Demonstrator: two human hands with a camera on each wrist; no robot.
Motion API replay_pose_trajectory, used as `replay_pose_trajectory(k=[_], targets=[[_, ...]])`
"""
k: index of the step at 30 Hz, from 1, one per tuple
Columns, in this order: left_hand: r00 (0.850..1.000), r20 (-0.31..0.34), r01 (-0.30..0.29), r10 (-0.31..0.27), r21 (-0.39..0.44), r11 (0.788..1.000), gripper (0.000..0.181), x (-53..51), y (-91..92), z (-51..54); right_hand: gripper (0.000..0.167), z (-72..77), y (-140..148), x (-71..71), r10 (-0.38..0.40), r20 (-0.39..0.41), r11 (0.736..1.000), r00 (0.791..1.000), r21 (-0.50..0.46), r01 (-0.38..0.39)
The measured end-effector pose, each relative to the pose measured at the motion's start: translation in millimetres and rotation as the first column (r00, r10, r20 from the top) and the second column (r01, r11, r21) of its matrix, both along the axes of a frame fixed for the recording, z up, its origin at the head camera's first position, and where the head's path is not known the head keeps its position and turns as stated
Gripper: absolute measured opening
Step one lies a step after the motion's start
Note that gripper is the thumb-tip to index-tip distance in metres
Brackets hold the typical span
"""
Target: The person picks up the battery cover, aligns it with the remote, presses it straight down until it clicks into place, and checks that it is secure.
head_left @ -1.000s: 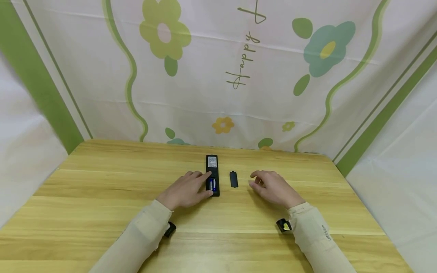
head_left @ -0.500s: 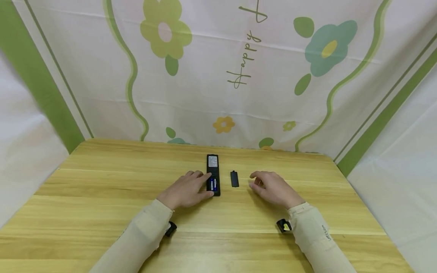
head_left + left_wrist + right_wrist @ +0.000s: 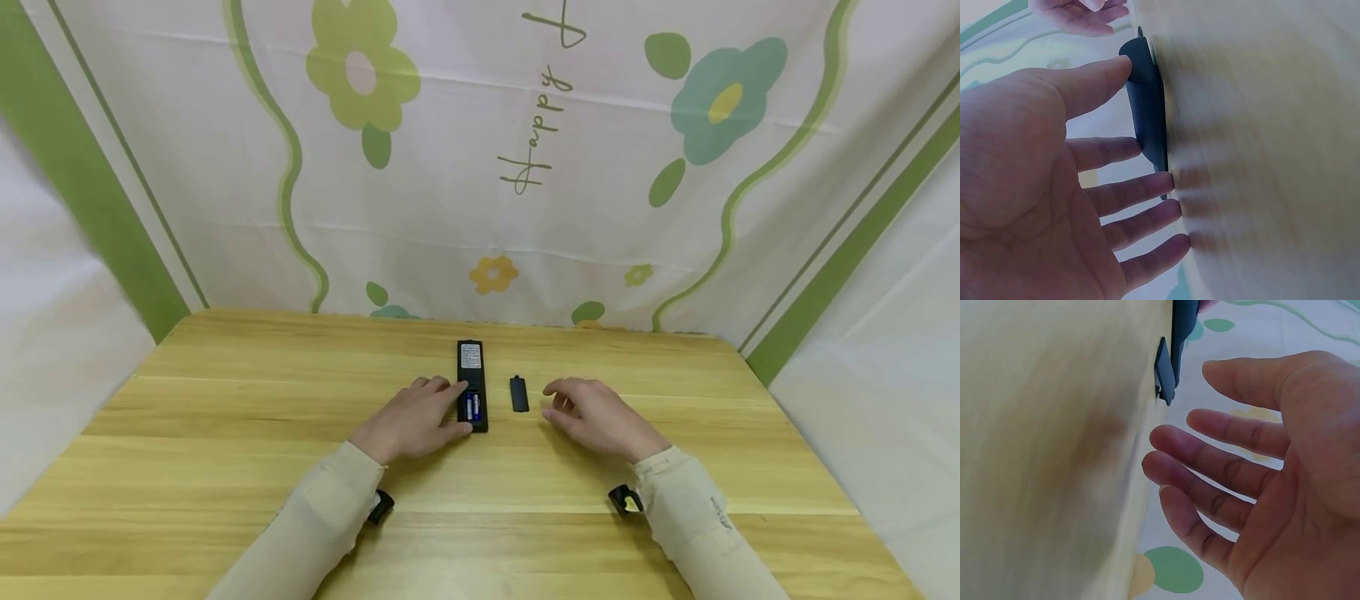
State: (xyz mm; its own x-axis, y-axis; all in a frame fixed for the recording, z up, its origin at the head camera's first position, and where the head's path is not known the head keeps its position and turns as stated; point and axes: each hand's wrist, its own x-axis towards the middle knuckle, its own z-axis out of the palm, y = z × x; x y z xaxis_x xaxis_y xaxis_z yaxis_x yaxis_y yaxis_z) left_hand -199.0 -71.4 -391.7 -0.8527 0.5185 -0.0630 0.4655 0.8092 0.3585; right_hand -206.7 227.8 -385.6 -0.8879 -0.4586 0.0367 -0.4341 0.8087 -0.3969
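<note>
A black remote control lies back side up on the table, its battery compartment uncovered. Two blue-and-white batteries sit side by side in that compartment. My left hand rests its thumb and index finger on the remote, one below and one above the compartment. In the left wrist view the left hand has its fingers straight, the other fingertips on the tabletop. The loose battery cover lies just right of the remote. Right of the cover hovers my right hand, fingers relaxed and holding nothing; the right wrist view shows the cover beyond its fingertips.
The wooden table reaches back to a white flower-printed cloth. Light fabric also hangs at both sides. A small black device sits under the left wrist, another black device under the right.
My right hand has come slightly left, nearer the battery cover. The left hand keeps its place on the remote control. The head view has shifted a little.
</note>
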Motion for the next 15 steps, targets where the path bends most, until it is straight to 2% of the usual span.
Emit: replay_pose_trajectory(k=[10, 15], targets=[[1.000, -0.009, 0.003, -0.003, -0.001, 1.000, 0.067, 0.9, 0.7, 0.5, 0.037, -0.3, -2.0, -0.9, 0.018, -0.027, 1.000, 0.999, -0.003, -0.018], [1.000, -0.008, -0.004, 0.004, -0.004, 1.000, 0.066, -0.4, 0.2, -1.6, 0.040, -1.7, -5.8, -5.2, 0.030, -0.009, 1.000, 1.000, -0.004, -0.030]])
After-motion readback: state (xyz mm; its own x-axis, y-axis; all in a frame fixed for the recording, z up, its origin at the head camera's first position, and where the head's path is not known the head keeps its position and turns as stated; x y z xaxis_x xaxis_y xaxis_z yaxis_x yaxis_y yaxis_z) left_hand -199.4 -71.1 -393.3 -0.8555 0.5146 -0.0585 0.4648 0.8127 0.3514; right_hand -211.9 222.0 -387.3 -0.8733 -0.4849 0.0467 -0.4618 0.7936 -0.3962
